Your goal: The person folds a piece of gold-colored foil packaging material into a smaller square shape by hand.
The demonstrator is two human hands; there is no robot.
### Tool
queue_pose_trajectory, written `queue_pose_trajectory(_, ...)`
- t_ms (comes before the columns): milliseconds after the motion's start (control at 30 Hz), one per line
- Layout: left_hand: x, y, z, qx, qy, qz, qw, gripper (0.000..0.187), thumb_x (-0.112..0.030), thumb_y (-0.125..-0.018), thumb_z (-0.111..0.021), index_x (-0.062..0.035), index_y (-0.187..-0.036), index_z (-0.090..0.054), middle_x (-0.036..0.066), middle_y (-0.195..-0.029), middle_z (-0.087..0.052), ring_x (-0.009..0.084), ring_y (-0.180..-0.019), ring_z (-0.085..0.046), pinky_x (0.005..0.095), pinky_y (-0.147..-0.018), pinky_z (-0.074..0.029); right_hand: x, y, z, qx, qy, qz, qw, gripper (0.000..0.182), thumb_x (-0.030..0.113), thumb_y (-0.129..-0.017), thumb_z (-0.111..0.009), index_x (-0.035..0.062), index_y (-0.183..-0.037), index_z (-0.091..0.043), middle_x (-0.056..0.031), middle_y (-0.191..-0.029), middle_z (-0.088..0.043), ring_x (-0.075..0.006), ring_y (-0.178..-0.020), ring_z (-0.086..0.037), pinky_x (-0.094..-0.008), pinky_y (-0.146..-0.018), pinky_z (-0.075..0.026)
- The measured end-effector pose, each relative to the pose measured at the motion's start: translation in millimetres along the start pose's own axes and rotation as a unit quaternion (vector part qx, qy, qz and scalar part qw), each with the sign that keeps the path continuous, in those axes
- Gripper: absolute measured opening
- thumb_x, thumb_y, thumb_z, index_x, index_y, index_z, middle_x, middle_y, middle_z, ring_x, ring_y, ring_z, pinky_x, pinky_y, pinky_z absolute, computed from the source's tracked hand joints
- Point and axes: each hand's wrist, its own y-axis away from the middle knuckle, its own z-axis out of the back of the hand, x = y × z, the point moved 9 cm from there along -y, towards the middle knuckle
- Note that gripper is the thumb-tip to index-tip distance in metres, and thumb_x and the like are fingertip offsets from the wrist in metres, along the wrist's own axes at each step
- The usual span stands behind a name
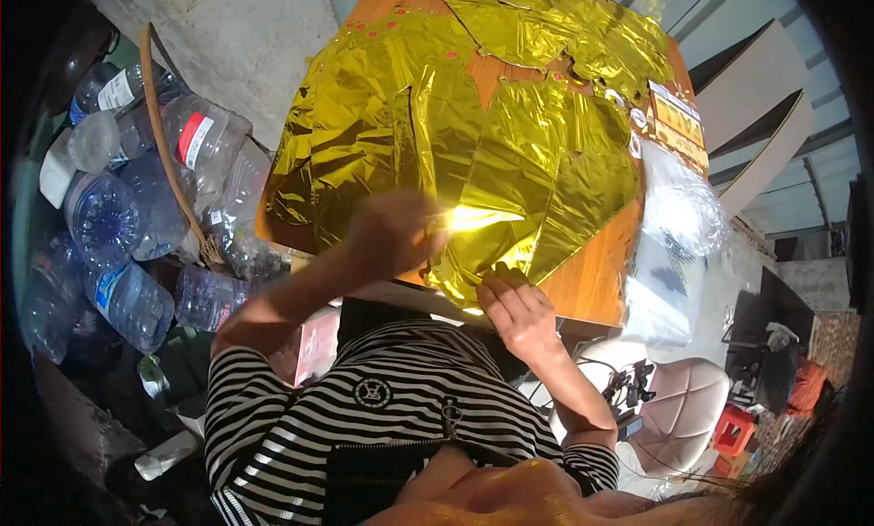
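Shiny gold foil sheets (364, 116) lie flat and creased over much of a wooden table. At the table's near edge, my right hand (521, 315) has its fingers bent over the lower corner of a gold foil piece (564, 171) and grips it there. My left hand (393, 237) is above the near left part of the same foil, smeared by motion, so its fingers do not show clearly. A bright glare sits on the foil between both hands.
Bare wood of the table (596, 276) shows at the right. Clear plastic packaging (678, 217) and a printed card (678, 121) lie along that side. Many large plastic bottles (105, 207) crowd the left. A pale chair (683, 408) and red stool (733, 430) stand at lower right.
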Motion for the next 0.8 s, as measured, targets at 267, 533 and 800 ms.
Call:
queue_pose_trajectory(267,33.5,-83.3,-43.1,0.000,-0.168,-0.179,0.970,0.056,-0.040,-0.097,-0.064,-0.0087,-0.143,-0.058,0.020,-0.157,-0.043,0.0378,-0.146,-0.040,0.0536,-0.118,-0.034,4.2,-0.9,3.3,-0.008,-0.002,-0.003,1.000,0.028,0.008,-0.077,-0.072,0.0038,-0.104,-0.069,-0.0090,-0.113,-0.070,-0.0232,-0.095,-0.068,-0.0331,-0.077,-0.055)
queue_pose_trajectory(533,65.5,-93.7,-70.1,0.075,-0.212,-0.122,0.967,0.067,-0.052,-0.100,-0.055,-0.0156,-0.155,-0.042,0.018,-0.163,-0.032,0.0353,-0.152,-0.030,0.0545,-0.122,-0.024,0.8,2.1,4.5,0.013,-0.013,-0.017,1.000,0.030,0.008,-0.077,-0.072,0.0034,-0.106,-0.070,-0.0092,-0.115,-0.069,-0.0235,-0.100,-0.067,-0.0346,-0.080,-0.055)
queue_pose_trajectory(800,50.6,-96.8,-49.0,-0.018,-0.200,-0.129,0.971,0.060,-0.042,-0.100,-0.062,-0.0144,-0.151,-0.049,0.016,-0.160,-0.039,0.0342,-0.149,-0.037,0.0553,-0.119,-0.030,4.7,-3.8,5.0,0.015,-0.007,-0.012,1.000,0.029,0.008,-0.076,-0.074,0.0035,-0.104,-0.070,-0.0086,-0.114,-0.069,-0.0226,-0.097,-0.067,-0.0342,-0.079,-0.055)
